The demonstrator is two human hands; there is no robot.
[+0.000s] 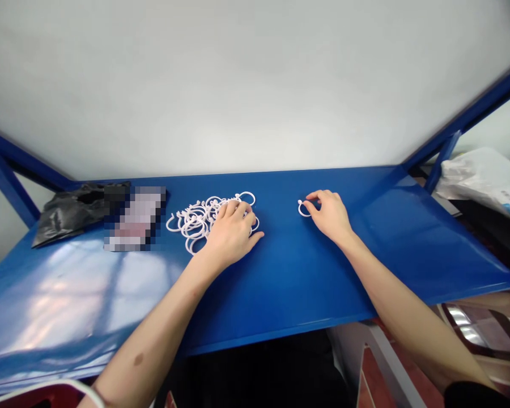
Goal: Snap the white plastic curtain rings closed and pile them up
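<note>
A tangled pile of white plastic curtain rings lies on the blue tabletop. Over its right side rests my left hand, palm down, with the thumb held away from the bent fingers. Some rings under that hand are hidden. Farther right, my right hand pinches a single white curtain ring between thumb and fingers, close to the table surface. The ring has a small knob on its upper left and stands apart from the pile.
Left of the pile lie a pixelated flat object and a black plastic bag. A pale wall rises behind the table. Blue frame bars flank it, and a clear plastic bag sits beyond the right side.
</note>
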